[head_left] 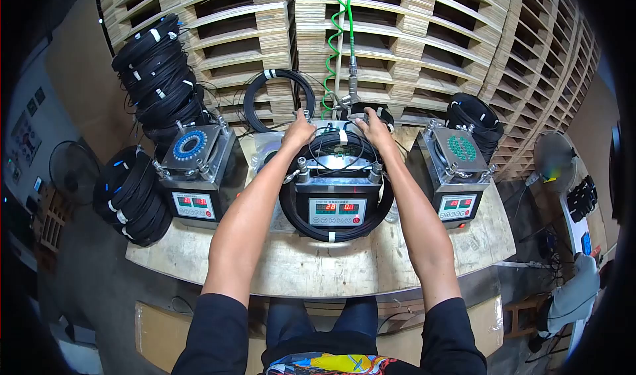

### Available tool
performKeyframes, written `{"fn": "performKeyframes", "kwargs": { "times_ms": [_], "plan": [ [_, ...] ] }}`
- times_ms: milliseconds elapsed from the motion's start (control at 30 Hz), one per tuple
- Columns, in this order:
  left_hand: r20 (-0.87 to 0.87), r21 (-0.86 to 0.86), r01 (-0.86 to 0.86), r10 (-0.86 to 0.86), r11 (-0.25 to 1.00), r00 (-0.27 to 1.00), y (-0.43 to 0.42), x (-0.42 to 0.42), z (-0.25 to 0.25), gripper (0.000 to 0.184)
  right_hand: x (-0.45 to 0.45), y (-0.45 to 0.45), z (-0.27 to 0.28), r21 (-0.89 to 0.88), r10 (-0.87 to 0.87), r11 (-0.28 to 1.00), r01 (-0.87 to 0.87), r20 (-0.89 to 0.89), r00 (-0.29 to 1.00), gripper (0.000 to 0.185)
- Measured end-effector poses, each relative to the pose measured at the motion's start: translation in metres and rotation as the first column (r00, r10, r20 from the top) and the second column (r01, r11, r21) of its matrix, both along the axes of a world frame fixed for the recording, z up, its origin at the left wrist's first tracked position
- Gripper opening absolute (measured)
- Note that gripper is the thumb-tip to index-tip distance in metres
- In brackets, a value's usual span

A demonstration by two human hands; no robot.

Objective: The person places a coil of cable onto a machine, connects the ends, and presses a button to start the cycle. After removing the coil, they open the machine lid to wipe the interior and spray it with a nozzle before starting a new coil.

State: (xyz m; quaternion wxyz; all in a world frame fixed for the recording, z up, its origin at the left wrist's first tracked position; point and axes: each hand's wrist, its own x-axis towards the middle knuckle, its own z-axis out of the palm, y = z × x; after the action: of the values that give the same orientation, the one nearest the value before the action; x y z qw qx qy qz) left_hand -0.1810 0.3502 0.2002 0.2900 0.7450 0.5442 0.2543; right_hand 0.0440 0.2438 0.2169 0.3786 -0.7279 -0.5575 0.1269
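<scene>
The left hand [300, 134] curls and the right hand [377, 132] parts thumb from forefinger at the far corners of the middle machine [338, 211], ringed by a black cable coil [308, 230], though from here I can't tell if either grips.

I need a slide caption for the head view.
Left hand and right hand at far side of the middle benchtop machine, black cable coil around its display.

Stacked pallets [412, 40] and bench machines [336, 211] show a workshop.

Table [318, 269] brightly lit; pallets [411, 4] bowed, fisheye dist., 4 corners blk.
</scene>
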Motion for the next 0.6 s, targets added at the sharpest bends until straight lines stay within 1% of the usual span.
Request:
{"fn": "performKeyframes", "kwargs": {
  "times_ms": [33,67,100,133,167,233,267,300,367,400,433,467,500,533,567,600],
  "plan": [
    [0.0,0.001,0.001,-0.001,1.0,1.0,-0.005,-0.001,0.002,0.082,0.002,0.003,-0.005,0.034,0.026,0.999,-0.025,-0.017,1.0,0.06],
    [0.091,0.031,-0.001,-0.002,1.0,0.996,-0.012,-0.002,0.004,0.083,0.005,0.006,-0.009,0.039,0.023,0.999,-0.022,-0.017,1.0,0.06],
    [0.182,0.06,-0.004,-0.007,0.998,0.983,-0.014,0.0,0.001,0.084,0.004,0.002,-0.009,0.106,0.027,0.994,-0.016,-0.101,0.995,0.062],
    [0.189,0.117,-0.038,0.015,0.992,0.982,-0.014,0.001,-0.003,0.088,0.003,-0.001,-0.009,0.172,0.037,0.985,-0.006,-0.182,0.983,0.063],
    [0.193,0.122,-0.037,0.013,0.992,0.981,-0.01,0.001,-0.004,0.088,0.001,-0.002,-0.007,0.179,0.041,0.984,0.001,-0.234,0.971,0.065],
    [0.319,0.115,-0.031,-0.007,0.993,0.948,0.012,0.002,-0.029,0.086,-0.006,-0.012,0.002,0.179,-0.011,0.983,0.05,-0.212,0.977,0.067],
    [0.419,0.099,-0.026,-0.018,0.995,0.908,0.021,0.005,-0.039,0.084,-0.005,-0.011,0.0,0.181,-0.009,0.982,0.048,-0.21,0.978,0.067],
    [0.42,0.104,-0.028,-0.018,0.994,0.907,0.015,0.004,-0.032,0.084,-0.002,-0.007,-0.004,0.195,-0.026,0.979,0.065,-0.194,0.981,0.068],
    [0.42,0.061,0.032,-0.055,0.998,0.906,-0.004,0.002,-0.013,0.081,0.002,-0.001,-0.012,0.208,-0.044,0.975,0.083,-0.182,0.982,0.068],
    [0.418,0.063,0.032,-0.055,0.998,0.907,0.001,0.002,-0.017,0.081,0.002,0.0,-0.013,0.187,-0.094,0.975,0.121,-0.145,0.985,0.067],
    [0.4,0.052,0.023,-0.042,0.998,0.915,0.005,0.001,-0.021,0.072,0.003,0.001,-0.014,0.165,-0.144,0.973,0.16,-0.108,0.984,0.067],
    [0.382,0.039,0.015,-0.029,0.999,0.924,0.009,0.0,-0.026,0.066,0.005,0.001,-0.016,0.164,-0.145,0.973,0.162,-0.111,0.983,0.067],
    [0.379,0.039,0.016,-0.03,0.999,0.925,0.006,0.0,-0.024,0.066,0.005,-0.001,-0.012,0.118,-0.122,0.984,0.132,-0.086,0.989,0.064],
    [0.436,-0.005,0.025,-0.02,1.0,0.9,-0.001,-0.001,-0.02,0.063,0.007,-0.001,-0.012,0.072,-0.097,0.992,0.101,-0.06,0.994,0.062],
    [0.491,-0.047,0.035,-0.008,0.998,0.871,-0.008,-0.002,-0.015,0.06,0.007,0.0,-0.012,0.073,-0.095,0.992,0.099,-0.06,0.994,0.062],
    [0.49,-0.046,0.033,-0.007,0.998,0.872,-0.012,-0.003,-0.012,0.06,0.01,0.003,-0.015,0.128,-0.039,0.99,0.05,-0.087,0.995,0.06]
  ]
}}
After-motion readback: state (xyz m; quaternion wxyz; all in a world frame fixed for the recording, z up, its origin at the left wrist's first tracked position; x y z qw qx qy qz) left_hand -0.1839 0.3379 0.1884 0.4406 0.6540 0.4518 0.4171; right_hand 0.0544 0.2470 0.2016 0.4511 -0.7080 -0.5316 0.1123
